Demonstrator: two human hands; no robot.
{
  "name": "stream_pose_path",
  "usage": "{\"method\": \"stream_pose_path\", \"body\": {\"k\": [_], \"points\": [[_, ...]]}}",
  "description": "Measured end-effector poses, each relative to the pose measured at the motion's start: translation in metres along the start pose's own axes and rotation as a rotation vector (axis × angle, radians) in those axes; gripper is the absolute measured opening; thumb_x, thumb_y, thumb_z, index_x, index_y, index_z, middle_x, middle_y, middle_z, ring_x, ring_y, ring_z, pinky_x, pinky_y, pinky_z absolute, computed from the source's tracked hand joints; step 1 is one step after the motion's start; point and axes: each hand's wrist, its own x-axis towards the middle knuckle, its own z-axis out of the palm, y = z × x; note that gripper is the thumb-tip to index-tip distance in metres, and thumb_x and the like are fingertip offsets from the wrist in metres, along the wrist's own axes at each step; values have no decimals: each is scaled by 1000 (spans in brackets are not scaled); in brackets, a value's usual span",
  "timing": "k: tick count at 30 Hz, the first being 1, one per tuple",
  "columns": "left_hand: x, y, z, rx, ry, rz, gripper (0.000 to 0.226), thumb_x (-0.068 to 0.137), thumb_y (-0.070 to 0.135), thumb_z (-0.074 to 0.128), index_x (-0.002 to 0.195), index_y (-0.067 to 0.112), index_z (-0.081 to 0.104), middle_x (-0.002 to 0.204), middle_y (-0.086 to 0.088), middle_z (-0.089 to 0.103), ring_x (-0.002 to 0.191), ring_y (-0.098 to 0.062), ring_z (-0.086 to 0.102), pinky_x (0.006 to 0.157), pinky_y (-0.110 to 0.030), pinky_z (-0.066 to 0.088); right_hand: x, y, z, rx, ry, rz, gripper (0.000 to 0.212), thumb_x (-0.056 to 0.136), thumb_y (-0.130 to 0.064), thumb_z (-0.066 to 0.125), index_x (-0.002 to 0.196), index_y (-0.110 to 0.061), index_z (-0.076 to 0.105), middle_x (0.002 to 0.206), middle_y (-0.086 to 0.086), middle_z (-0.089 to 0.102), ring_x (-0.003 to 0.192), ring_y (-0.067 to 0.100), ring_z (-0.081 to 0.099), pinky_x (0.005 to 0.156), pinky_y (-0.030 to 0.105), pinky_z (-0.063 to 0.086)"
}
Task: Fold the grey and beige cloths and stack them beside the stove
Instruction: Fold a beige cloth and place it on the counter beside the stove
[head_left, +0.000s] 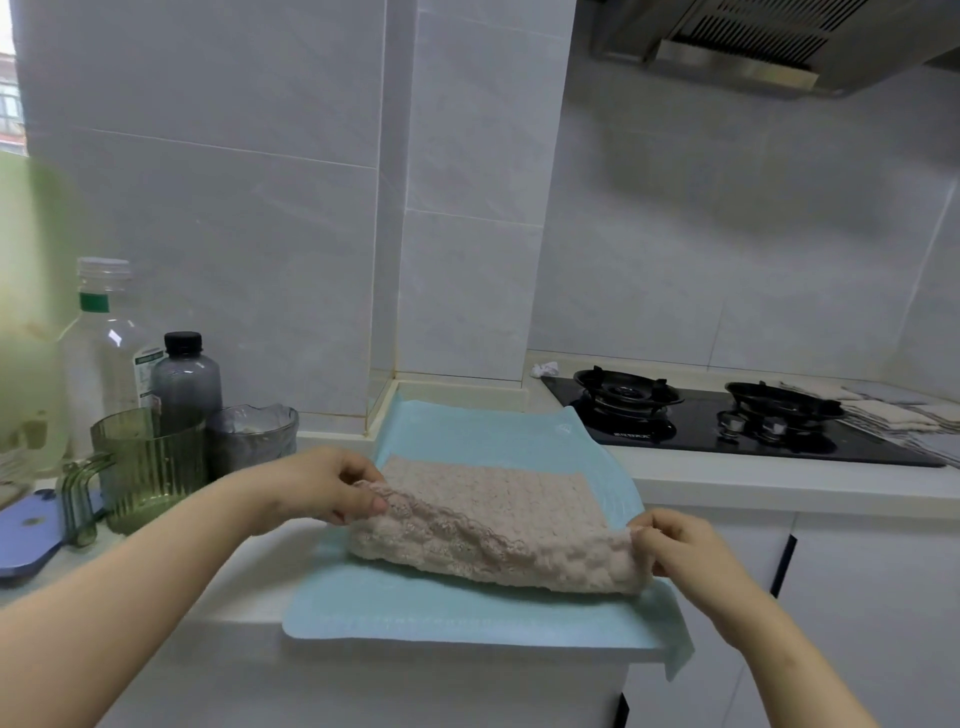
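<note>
On the white counter that runs from the near left to the far right, the black stove sits to the right and a pale blue mat covers the near corner, its front edge hanging over the drop. The beige cloth lies on that mat. Its far half is flat and its near edge is raised and curled back over itself, so this looks like the first fold of this piece, not yet laid down. At the far right, just beside the stove, a low stack of cloths in beige and grey appears already folded, which suggests part of the job is done. The cloth in hand has yet to be finished and carried across to join them. No other loose cloth can be made out.

On the left stand a green jug, a clear bottle and a dark bottle.

The left hand pinches the cloth's near left corner, thumb on top and the fingers curled beneath. The right hand pinches the near right corner, its fingertips bunched tight on the edge.
</note>
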Motion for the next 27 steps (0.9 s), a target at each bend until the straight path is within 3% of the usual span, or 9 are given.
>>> {"method": "stream_pose_path", "body": {"k": [6,8,11,14,16,20,22,25,27], "points": [[60,-11,18,-259,362,-26,6,85,12,67,88,7,65,88,-15,67,81,-27,63,87,-43,54,55,10,19,-28,244,28,18,91,-12,54,76,-13,64,72,4,63,69,22,55,64,32,41],[81,-11,20,-116,484,1,7,86,18,65,85,10,66,79,-7,65,78,-24,60,80,-38,54,74,12,25,-76,305,36,16,91,-14,54,77,-14,64,72,3,63,66,22,56,62,29,40],[104,-7,24,178,622,52,12,91,23,56,93,16,65,86,-1,62,82,-19,52,70,-27,39,100,12,32,-82,322,59,17,92,-12,50,78,-12,60,65,5,59,46,22,53,50,27,44],[128,-9,26,386,688,91,18,94,21,50,101,14,64,97,-4,66,86,-23,56,68,-28,39,126,14,41,-107,335,72,21,92,-10,49,72,-14,56,61,5,57,45,25,52,58,41,54],[144,-13,27,550,684,105,18,94,15,46,103,13,63,98,-6,64,88,-26,58,65,-30,40,141,16,48,-148,343,76,24,91,-10,48,69,-16,54,59,6,58,46,26,53,60,40,52],[163,-23,37,777,586,115,19,92,4,39,105,10,52,83,-2,44,75,-23,48,60,-30,35,161,27,59,-207,342,141,20,92,-13,45,75,-14,57,66,10,62,48,27,53,44,25,40],[170,-31,39,834,525,122,22,91,2,39,107,11,52,84,-1,40,75,-20,43,61,-29,34,165,34,64,-247,354,148,19,92,-13,46,79,-13,59,70,7,63,55,23,54,47,25,37],[179,-37,37,864,439,126,27,90,0,38,109,11,53,99,-5,51,88,-21,51,69,-31,42,167,41,67,-290,344,124,17,91,-13,48,79,-15,60,70,3,62,67,23,56,56,27,38],[180,-35,38,908,376,114,27,89,-2,35,106,9,53,96,-6,54,93,-23,54,69,-30,40,166,41,67,-335,307,122,14,90,-16,50,80,-18,58,75,3,64,74,25,57,61,28,39]]}}
